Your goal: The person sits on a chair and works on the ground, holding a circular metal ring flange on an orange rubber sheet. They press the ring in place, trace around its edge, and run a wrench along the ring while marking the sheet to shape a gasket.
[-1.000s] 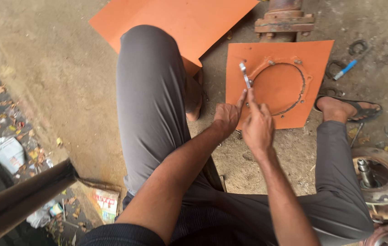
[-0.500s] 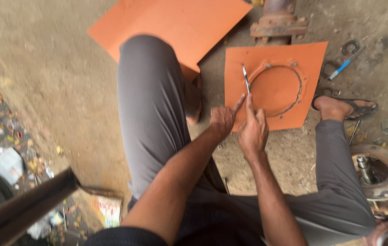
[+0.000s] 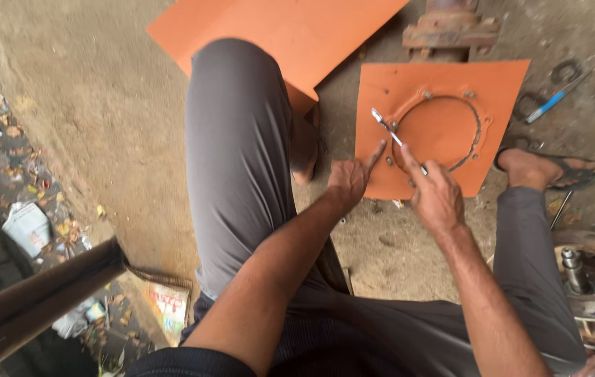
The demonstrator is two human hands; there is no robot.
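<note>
A square orange sheet (image 3: pixel 503 84) lies on the dirt ground in front of me, with a metal ring (image 3: pixel 480 132) laid on it and small bolt holes around the ring. My right hand (image 3: pixel 437 195) grips a thin metal scribing tool (image 3: pixel 390 129) whose tip rests near the ring's left edge. My left hand (image 3: pixel 350 178) presses on the sheet's lower left part, index finger stretched toward the tool. My bent knee in grey trousers (image 3: pixel 238 139) is left of the sheet.
A larger orange sheet (image 3: pixel 290 28) lies behind my knee. A rusty flanged part (image 3: pixel 451 28) stands at the top. A blue-handled tool (image 3: pixel 552 101) and rings lie at right, near my sandalled foot (image 3: pixel 549 167). A metal hub (image 3: pixel 591 279) is at lower right, a dark bar (image 3: pixel 39 300) lower left.
The tool has tilted over to the left and its tip now sits by the ring's left edge. My left index finger has stretched out on the sheet.
</note>
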